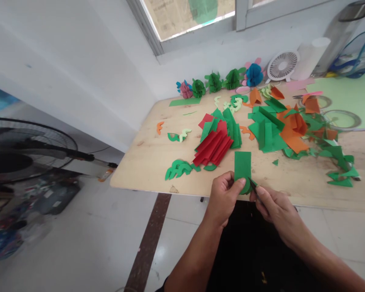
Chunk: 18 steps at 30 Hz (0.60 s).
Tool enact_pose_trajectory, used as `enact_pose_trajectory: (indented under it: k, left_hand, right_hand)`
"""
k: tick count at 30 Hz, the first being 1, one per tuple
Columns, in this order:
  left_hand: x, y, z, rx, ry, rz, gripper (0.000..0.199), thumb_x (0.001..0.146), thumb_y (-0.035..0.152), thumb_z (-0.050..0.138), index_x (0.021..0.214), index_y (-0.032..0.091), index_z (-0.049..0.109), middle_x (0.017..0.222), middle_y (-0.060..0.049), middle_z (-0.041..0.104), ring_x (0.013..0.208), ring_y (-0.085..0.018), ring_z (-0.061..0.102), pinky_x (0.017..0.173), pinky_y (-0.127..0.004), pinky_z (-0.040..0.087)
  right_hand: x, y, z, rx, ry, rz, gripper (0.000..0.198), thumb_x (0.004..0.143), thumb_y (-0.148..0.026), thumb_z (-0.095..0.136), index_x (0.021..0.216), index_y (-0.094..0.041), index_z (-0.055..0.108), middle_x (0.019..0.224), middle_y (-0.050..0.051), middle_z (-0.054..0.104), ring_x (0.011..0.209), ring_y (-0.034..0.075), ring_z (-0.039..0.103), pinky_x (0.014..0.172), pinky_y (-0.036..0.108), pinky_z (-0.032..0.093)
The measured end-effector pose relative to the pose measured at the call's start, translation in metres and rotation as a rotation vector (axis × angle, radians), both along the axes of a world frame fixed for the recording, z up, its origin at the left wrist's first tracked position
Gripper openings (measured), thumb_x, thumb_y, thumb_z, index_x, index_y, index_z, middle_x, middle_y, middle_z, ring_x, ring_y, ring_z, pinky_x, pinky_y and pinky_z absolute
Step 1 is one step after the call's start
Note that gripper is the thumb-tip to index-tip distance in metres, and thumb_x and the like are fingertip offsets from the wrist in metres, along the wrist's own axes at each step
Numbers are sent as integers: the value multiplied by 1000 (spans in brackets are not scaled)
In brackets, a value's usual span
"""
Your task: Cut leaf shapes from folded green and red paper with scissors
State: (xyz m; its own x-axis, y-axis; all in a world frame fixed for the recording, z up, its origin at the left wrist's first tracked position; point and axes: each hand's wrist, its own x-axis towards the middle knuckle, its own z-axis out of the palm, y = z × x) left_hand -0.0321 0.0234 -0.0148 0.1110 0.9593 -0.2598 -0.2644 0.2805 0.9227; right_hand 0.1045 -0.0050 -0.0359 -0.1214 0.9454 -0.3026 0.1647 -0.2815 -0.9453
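My left hand (226, 196) pinches a folded strip of green paper (242, 164) at the front edge of the table, thumb on top. The strip's lower end is rounded. In my right hand (270, 202) are dark scissors (253, 185), their blades against the right side of the green paper; their handles are mostly hidden by my fingers. Just beyond the strip lies a stack of folded red paper (214, 147), with folded green paper (231, 127) behind it. To the left sit green wavy cut-outs (179, 168).
A heap of green (266, 129) and orange paper (295, 127) covers the right side, with scraps and tape rolls (342, 119) beyond. Paper figures (214, 82) and a small white fan (282, 66) stand along the wall. A large floor fan (27, 154) is at left.
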Motion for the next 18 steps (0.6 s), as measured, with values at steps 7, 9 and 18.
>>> enact_pose_trajectory:
  k: [7,9,18]
  left_hand:
    - [-1,1,4,10,73,-25,19,73,29,65,66,14,57,61,1,53,60,-10,45,62,-24,36]
    - [-2,1,4,15,78,-33,18,74,29,64,67,13,58,63,1,54,62,-10,46,63,-24,36]
    - [0,-1,0,10,46,1,22,74,31,65,64,15,54,60,1,53,59,-11,46,61,-25,37]
  right_hand:
    - [1,0,0,7,-9,9,46,92,-53,37,67,-18,54,48,-7,30,44,9,26,42,25,19]
    - [1,1,1,22,-30,6,46,93,-53,37,66,-18,54,47,-7,31,43,9,26,42,25,19]
    - [0,0,0,-7,-22,-3,46,92,-53,38,67,-18,55,47,-8,30,42,9,25,41,24,18]
